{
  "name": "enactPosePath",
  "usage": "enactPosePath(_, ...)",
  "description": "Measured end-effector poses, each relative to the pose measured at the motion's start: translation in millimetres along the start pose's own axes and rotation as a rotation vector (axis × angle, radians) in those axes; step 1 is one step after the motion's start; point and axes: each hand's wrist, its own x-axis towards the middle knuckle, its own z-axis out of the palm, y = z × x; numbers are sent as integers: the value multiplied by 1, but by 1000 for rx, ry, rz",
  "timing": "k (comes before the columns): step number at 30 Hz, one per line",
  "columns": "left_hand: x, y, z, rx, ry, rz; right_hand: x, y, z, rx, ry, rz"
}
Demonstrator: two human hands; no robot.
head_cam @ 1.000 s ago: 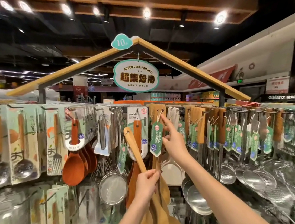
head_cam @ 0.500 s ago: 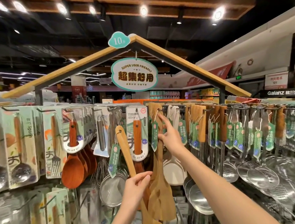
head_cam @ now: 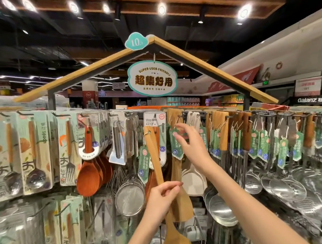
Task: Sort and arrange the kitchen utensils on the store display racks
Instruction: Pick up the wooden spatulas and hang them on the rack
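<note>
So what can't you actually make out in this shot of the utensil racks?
All in the head view:
- Wooden spatula held by the left hand: its blade is cut off by the bottom edge.
- Right hand: motion-blurred, so its grip on the green tags is unclear.
- Tag print: too small to read.
- Packaged spoons at far left: blurred.

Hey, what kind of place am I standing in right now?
Most likely a housewares aisle in a shop. Tagged wooden spatulas and steel ladles hang in rows from rack hooks, a price sign and a hanging promo sign top the display, and packaged spoons hang at left.
</note>
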Motion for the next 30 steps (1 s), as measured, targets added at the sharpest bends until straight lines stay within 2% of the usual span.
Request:
enactPosePath(2, -1, 0, 8, 0, -39, -14, -8, -15, 0, 109, -89, 36)
enactPosePath(5, -1, 1, 21, 58, -78, -29, -25, -23, 8, 104, -184, 73)
enactPosePath(10, 10, 14, 35, 137, -130, -19, -27, -18, 1, 155, -53, 77)
enactPosePath(12, 13, 16, 36, 164, -101, 9, -22, -18, -5, 192, -22, 61)
enactPosePath(17, 15, 17, 37, -13, -30, 137, -8, -18, -12, 233, 35, 39)
enactPosePath(30, 30, 16, 35, -83, -78, 126, 9, -3, -10, 235, 84, 74)
